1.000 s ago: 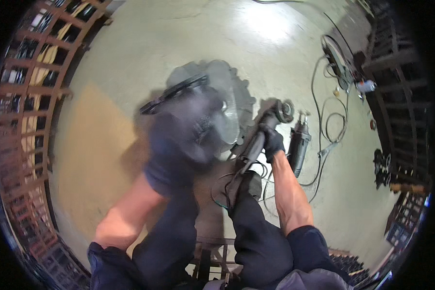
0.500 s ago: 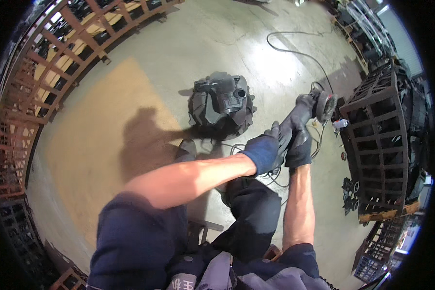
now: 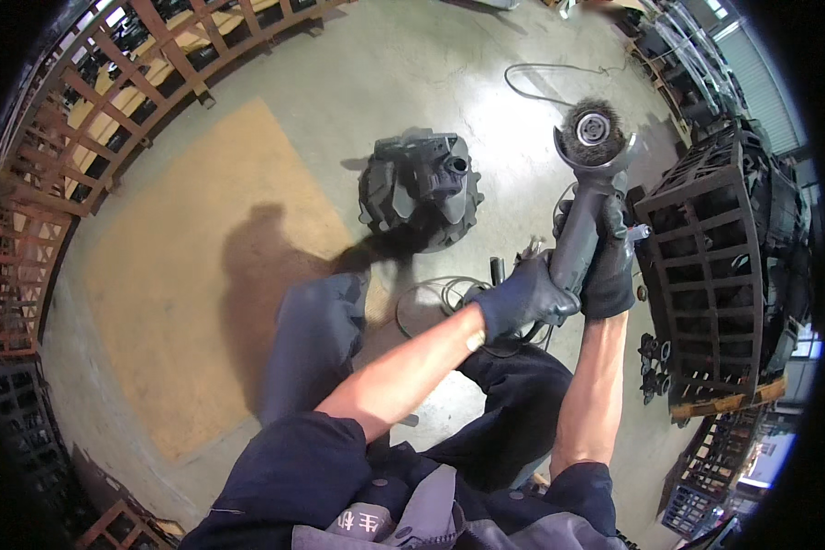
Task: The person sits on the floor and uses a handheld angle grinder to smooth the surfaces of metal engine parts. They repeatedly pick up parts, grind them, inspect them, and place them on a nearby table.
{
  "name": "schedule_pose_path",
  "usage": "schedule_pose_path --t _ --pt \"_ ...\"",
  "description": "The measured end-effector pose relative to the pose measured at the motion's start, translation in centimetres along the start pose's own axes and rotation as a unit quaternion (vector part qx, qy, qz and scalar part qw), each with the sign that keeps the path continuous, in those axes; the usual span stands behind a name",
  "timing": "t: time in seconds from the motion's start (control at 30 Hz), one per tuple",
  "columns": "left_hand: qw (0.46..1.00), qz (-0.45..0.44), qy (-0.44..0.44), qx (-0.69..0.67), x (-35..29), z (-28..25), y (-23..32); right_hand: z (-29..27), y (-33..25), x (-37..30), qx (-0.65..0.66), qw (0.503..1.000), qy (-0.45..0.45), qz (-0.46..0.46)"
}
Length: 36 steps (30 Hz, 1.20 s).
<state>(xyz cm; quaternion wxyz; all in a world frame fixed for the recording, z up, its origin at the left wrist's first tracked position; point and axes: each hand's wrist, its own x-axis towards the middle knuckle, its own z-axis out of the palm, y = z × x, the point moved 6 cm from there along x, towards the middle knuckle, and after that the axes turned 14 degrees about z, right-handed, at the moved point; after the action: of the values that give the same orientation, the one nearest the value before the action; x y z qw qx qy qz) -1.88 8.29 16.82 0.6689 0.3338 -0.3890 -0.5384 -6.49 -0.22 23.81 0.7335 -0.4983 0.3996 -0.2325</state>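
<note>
Both gloved hands hold an angle grinder up in front of me on the right. On its far end a round wire brush wheel faces up toward me, half ringed by a metal guard. My left hand closes around the grinder's rear end. My right hand wraps the body farther forward, along its right side. Left of the grinder, apart from it, a dark metal casting with a toothed rim and a round port stands on the floor.
A black cable coils on the floor below the grinder; more cable loops farther off. A dark metal cage stands close at right, with small dark parts beside it. Rusty racks line the left. A tan patch covers the left floor.
The grinder has been raised and turned, so its brush wheel now faces up toward me instead of sideways. Both hands shifted slightly right with it. The casting stays in place.
</note>
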Motion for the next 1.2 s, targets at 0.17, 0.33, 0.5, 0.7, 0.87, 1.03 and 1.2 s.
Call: schedule_pose_path --t 0.17,0.33,0.5,0.7,0.87,1.03,1.2 --pt "0.948 0.108 0.208 0.214 2.1 -0.7 -5.5 -3.1 2.5 3.7 -0.114 0.992 0.059 -0.001" --pt "0.98 0.064 0.185 -0.024 5.1 -1.1 -14.0 -3.6 3.0 7.2 -0.275 0.959 0.062 0.039" --pt "0.825 0.039 0.23 -0.514 8.0 -1.3 -18.8 -4.2 4.8 10.6 -0.361 0.927 0.09 -0.039" --pt "0.913 0.049 0.212 -0.346 6.6 -1.3 -20.7 -2.6 6.3 12.3 -0.52 0.841 0.142 -0.056" --pt "0.964 0.068 0.18 -0.183 6.3 -2.6 -19.5 -2.5 6.8 13.6 -0.562 0.803 0.193 -0.039" --pt "0.959 -0.002 0.136 -0.25 5.5 -3.8 -16.4 -2.3 7.3 13.9 -0.559 0.827 0.03 -0.058" --pt "0.982 -0.037 0.042 -0.179 5.1 -4.0 -16.7 -2.5 7.7 14.4 -0.551 0.829 0.028 0.092"
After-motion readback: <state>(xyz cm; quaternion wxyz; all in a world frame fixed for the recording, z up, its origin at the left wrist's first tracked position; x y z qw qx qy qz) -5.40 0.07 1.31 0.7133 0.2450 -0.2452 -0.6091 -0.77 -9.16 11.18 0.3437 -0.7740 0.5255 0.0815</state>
